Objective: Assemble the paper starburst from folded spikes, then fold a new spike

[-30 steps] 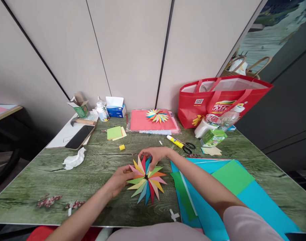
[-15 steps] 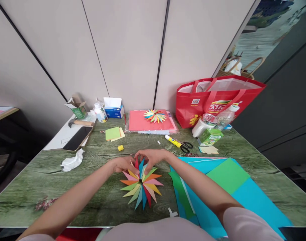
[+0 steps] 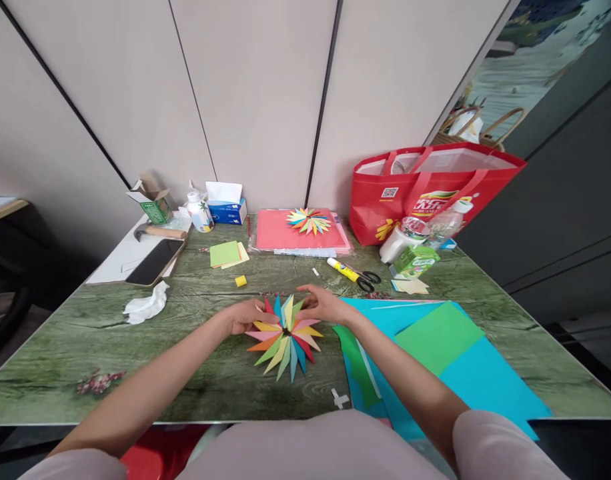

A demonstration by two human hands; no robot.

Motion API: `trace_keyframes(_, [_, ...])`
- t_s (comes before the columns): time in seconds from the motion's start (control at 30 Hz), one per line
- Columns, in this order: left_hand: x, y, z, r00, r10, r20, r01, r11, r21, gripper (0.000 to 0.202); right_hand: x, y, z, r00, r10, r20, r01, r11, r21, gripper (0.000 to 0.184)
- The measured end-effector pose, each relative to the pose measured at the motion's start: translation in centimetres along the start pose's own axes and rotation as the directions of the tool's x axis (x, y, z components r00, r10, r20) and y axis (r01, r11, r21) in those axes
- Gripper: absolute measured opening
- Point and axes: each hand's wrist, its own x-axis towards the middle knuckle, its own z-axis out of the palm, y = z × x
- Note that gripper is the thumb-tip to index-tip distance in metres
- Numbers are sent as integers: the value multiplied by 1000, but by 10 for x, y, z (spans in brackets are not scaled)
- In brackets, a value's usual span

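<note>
A many-pointed folded paper star (image 3: 285, 343) in many colours lies low over the table in front of me, with a small dark hole at its centre. My left hand (image 3: 245, 316) is closed on its upper left points, the thumb on top and the other fingers partly hidden. At the star's upper right is my right hand (image 3: 325, 305). Its fingers are apart, with the index finger stretched out and the thumb close to the points; whether it touches them is hard to tell.
Right of the star lie blue sheets (image 3: 505, 380) and a green sheet (image 3: 440, 337). Beyond are a glue stick (image 3: 342, 269), scissors (image 3: 368, 280), a yellow cap (image 3: 241, 281) and a second paper star (image 3: 308, 221). A red bag (image 3: 375, 193), phone (image 3: 155, 261), hammer (image 3: 160, 231) and crumpled tissue (image 3: 146, 305) surround them.
My right hand has moved from the star's top to its right side, and its fingers have spread. My left hand stays at the upper left; the star looks slightly turned. The view has shifted a little.
</note>
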Motion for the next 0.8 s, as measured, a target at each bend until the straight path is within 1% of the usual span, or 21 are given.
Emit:
trace_keyframes(0.1, [-4, -5, 7, 1000, 13, -1, -13, 1000, -24, 32, -5, 2, 9, 998, 15, -58, -14, 1000, 24, 70])
trace_keyframes(0.17, [-8, -8, 10, 1000, 17, -7, -17, 999, -35, 34, -10, 3, 17, 997, 28, -66, -24, 998, 55, 64])
trace_keyframes(0.27, [-14, -12, 14, 999, 30, -37, -32, 998, -50, 35, -16, 4, 27, 998, 25, -54, -18, 992, 128, 63])
trace_keyframes(0.37, [-17, -15, 19, 995, 43, -95, -49, 997, -54, 35, -18, 7, 34, 999, 3, -51, 5, 987, 162, 65])
trace_keyframes(0.47, [-19, -19, 25, 988, 51, -144, -57, 998, -41, 37, -16, 10, 36, 996, 8, -86, 0, 996, 88, 63])
trace_keyframes(0.6, [-22, -24, 31, 979, 60, -194, -67, 997, -32, 36, -17, 11, 38, 984, -29, -177, 19, 998, -55, 52])
trace_keyframes(0.67, [-23, -26, 33, 975, 63, -213, -74, 996, -48, 35, -19, 11, 39, 978, -45, -204, 36, 998, -49, 51])
trace_keyframes(0.8, [-27, -27, 37, 971, 54, -233, -77, 993, -90, 36, -26, 10, 43, 975, -19, -222, 36, 997, 73, 56])
